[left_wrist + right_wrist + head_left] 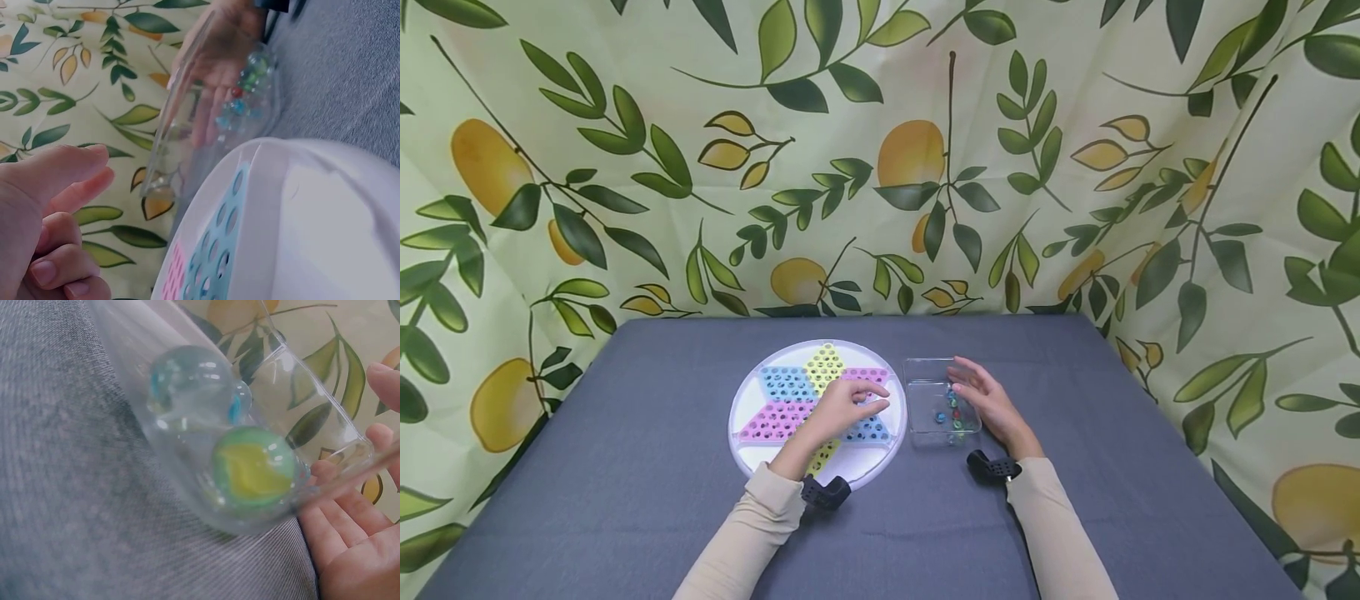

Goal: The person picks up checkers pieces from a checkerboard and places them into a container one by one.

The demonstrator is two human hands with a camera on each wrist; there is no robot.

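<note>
My left hand [842,408] hovers above the round white Chinese checkers board [868,462], its thumb and forefinger held apart with nothing between them. In the left wrist view, the other fingers [59,269] curl loosely. On the right side of a clear plastic box [925,375], my right hand [992,404] has its fingers spread around the upper right edge. Several glass marbles [953,408] lie in the box. A green and yellow marble [256,465] shows large in the right wrist view, with the relaxed right hand [356,556] beyond the box wall.
The board has a star of yellow, blue and pink [771,421] fields with holes. It stands just left of the box on a dark grey cloth-covered table [640,467]. A leaf-and-fruit patterned curtain [850,208] hangs behind and at both sides.
</note>
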